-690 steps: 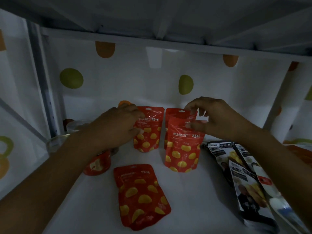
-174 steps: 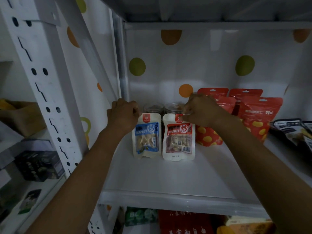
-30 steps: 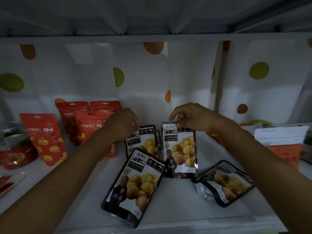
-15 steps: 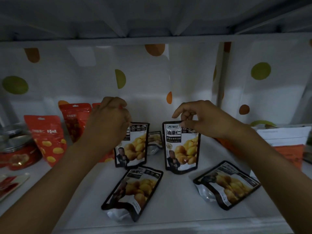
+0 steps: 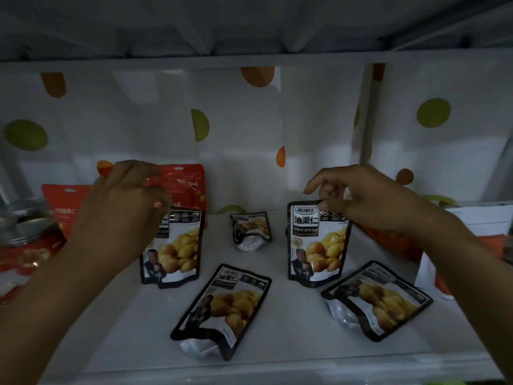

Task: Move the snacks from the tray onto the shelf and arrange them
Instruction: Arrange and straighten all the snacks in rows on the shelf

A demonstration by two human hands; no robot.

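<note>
Several black chestnut pouches are on the white shelf [image 5: 291, 354]. My left hand [image 5: 122, 207] pinches the top of one upright black pouch [image 5: 177, 251] at centre left. My right hand [image 5: 361, 198] pinches the top edge of another upright black pouch [image 5: 316, 245] at centre right. Two more black pouches lie flat in front: one in the middle [image 5: 224, 307] and one at the right [image 5: 380, 298]. A fifth small-looking pouch [image 5: 251, 230] lies at the back between my hands. Red snack pouches [image 5: 186, 187] stand behind my left hand.
A red pouch [image 5: 66, 207] and a red tin with a metal lid [image 5: 25, 245] stand at the far left. White and orange packaging [image 5: 483, 234] sits at the right end. The spotted back wall [image 5: 249, 129] and the shelf above close the space.
Both hands have drawn their upright pouches further apart, the left one to the left and the right one to the right. The pouch at the back between them is now in plain view.
</note>
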